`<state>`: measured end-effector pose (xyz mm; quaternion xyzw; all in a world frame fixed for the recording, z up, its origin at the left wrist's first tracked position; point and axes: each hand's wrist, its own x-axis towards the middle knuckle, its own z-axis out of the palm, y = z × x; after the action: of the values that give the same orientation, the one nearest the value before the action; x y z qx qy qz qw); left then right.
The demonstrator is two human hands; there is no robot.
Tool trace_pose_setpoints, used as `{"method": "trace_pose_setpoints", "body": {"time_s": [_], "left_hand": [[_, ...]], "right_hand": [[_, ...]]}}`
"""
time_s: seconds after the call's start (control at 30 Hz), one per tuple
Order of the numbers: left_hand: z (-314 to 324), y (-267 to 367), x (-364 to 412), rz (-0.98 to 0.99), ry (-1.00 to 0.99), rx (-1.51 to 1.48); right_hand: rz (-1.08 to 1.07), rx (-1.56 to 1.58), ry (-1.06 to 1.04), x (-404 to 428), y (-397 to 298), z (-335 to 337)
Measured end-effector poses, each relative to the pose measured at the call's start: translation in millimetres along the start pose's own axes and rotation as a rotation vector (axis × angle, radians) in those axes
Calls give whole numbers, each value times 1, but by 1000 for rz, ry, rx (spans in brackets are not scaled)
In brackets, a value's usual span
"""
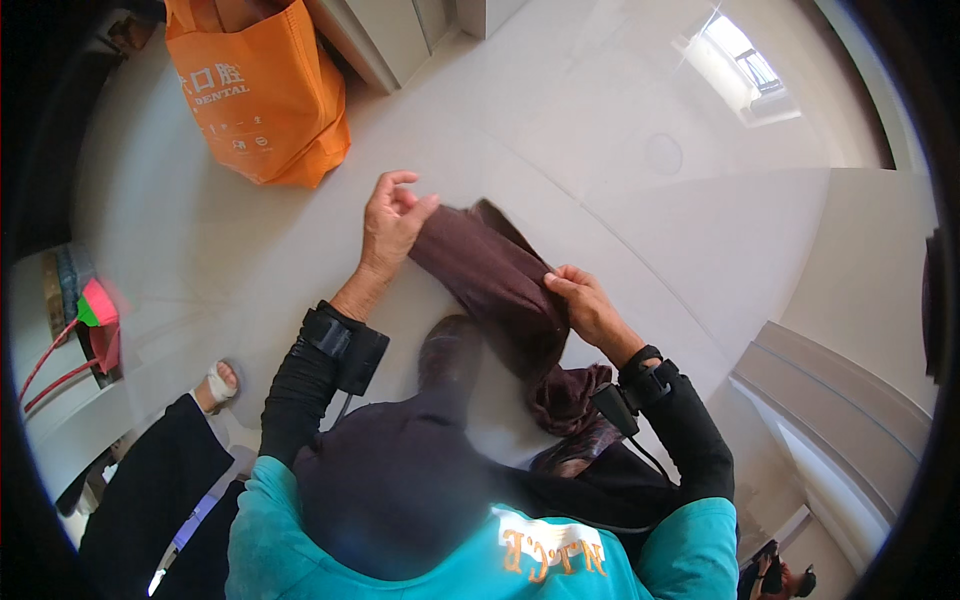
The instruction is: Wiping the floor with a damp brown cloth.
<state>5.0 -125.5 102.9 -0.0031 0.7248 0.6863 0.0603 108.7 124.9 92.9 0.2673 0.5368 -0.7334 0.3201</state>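
Observation:
A dark maroon knit cloth (491,259), perhaps a garment, stretches between my hands above the floor. Its upper left end meets my left hand (391,221), where the thumb lies along the edge and the index finger is bent free; the other fingers' grip is partly hidden. My right hand (585,300) pinches the cloth's right edge between thumb and fingers. Below that hand, the cloth hangs down into a crumpled bunch (574,397) near my patterned shoe (570,450). The other patterned shoe (450,349) stands on the floor below the cloth.
An orange non-woven bag (270,112) bearing writing stands beside a cabinet (375,45). Glossy pale tiles (600,142) cover the floor. At left are a pink-and-green broom (97,304) and another person's sandalled foot (221,382). A pale panelled piece (832,405) stands right.

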Motion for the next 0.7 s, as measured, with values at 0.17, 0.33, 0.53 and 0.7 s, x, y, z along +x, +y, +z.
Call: {"method": "trace_pose_setpoints", "body": {"time_s": [0.17, 0.33, 0.53, 0.7], "left_hand": [[-9, 7, 5, 236, 192, 50], [-11, 49, 9, 479, 128, 163], [-32, 66, -3, -211, -593, 863], [-39, 42, -13, 82, -521, 1008]], "right_hand": [[-68, 169, 11, -7, -5, 4], [-266, 355, -33, -36, -33, 22], [-505, 14, -69, -62, -73, 26], [-566, -384, -197, -89, -87, 53]]}}
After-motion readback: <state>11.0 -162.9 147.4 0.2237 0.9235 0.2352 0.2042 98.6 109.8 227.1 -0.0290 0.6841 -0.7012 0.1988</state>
